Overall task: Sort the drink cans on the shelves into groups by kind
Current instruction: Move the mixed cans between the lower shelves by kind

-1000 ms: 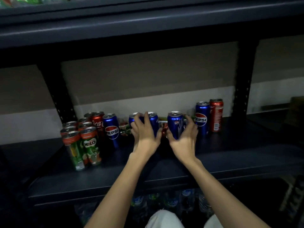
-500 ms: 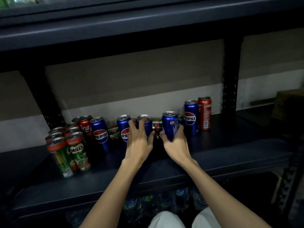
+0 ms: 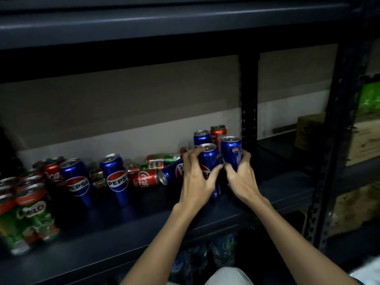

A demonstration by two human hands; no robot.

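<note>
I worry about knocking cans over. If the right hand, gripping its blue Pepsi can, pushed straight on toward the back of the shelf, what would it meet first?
Probably the upright red Coca-Cola can by the back wall, directly behind the blue Pepsi can that the right hand grips. Depth is unclear, so the gap cannot be judged.

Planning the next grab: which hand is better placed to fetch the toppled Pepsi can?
Left, probably. The left hand sits right beside the toppled Pepsi can, while the right hand grips an upright Pepsi can farther right.

hands: left (image 3: pixel 196 178), right (image 3: pixel 241 177) | each grips upright Pepsi can (image 3: pixel 231 152) | shelf (image 3: pixel 144 229)
</note>
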